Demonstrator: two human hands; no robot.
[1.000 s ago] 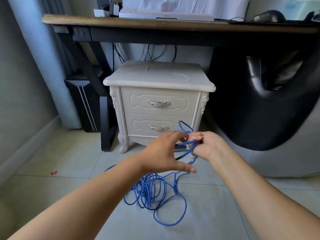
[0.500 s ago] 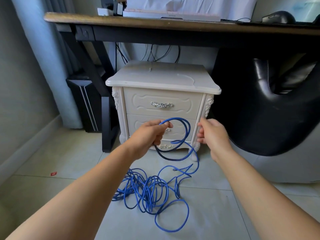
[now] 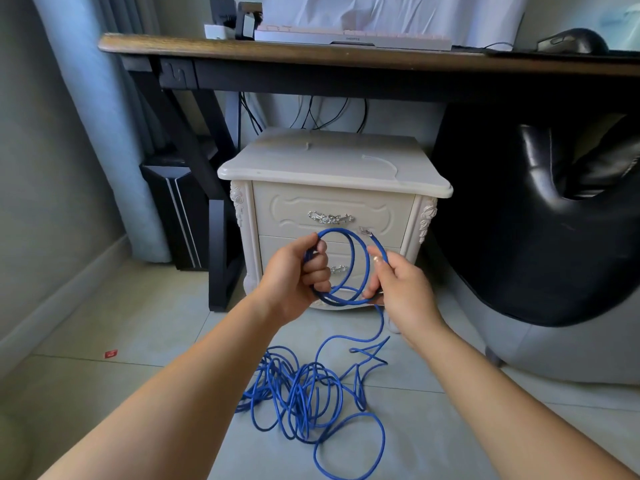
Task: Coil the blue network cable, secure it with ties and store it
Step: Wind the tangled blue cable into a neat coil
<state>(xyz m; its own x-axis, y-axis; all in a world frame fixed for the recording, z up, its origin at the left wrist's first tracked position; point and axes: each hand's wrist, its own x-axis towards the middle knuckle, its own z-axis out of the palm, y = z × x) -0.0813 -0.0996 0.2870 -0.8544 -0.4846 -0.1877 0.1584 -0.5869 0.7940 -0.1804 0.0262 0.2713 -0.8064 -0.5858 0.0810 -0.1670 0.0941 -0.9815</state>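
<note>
Coiling is at an early stage. The left grip (image 3: 294,275) is closed round a few loops of the cable (image 3: 379,249) at centre frame, in front of the nightstand (image 3: 332,168). The right grip (image 3: 401,289) pinches the strand just below the connector (image 3: 365,232). Most of the cable lies tangled on the floor (image 3: 138,323) at lower centre. We judge the main risk to be a knot: drawing slack through the crossed loops could tighten them. A loosened left grip would let the coil spring open.
</note>
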